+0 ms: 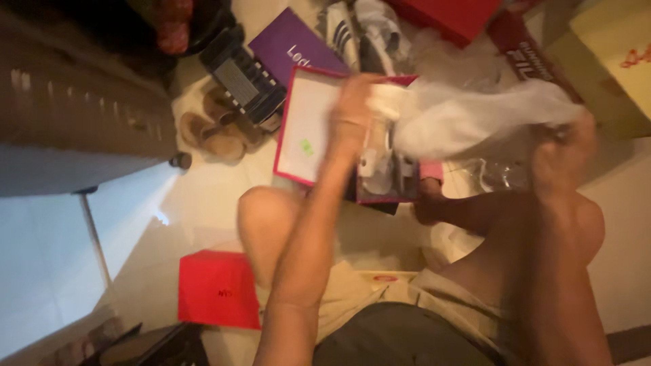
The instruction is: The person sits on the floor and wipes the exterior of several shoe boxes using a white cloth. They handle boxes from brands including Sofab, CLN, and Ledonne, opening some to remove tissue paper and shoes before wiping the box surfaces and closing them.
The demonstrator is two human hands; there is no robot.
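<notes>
My left hand (354, 112) grips one end of a white plastic bag or wrapping (468, 118) above an open pink-edged shoe box (305, 132). At the bag's other end, on the right, my right hand (566, 152) holds it, so it stretches between both hands. Inside the box, white shoes (383, 169) show partly below my left hand. I sit on the floor with the box in front of my bare knees (261, 210). The picture is blurred.
A red box (217, 288) lies by my left knee. Further off are a purple box (291, 44), brown sandals (217, 129), striped shoes (366, 34), more red boxes (454, 17) and a yellow carton (610, 54). Dark furniture (74, 102) stands at left.
</notes>
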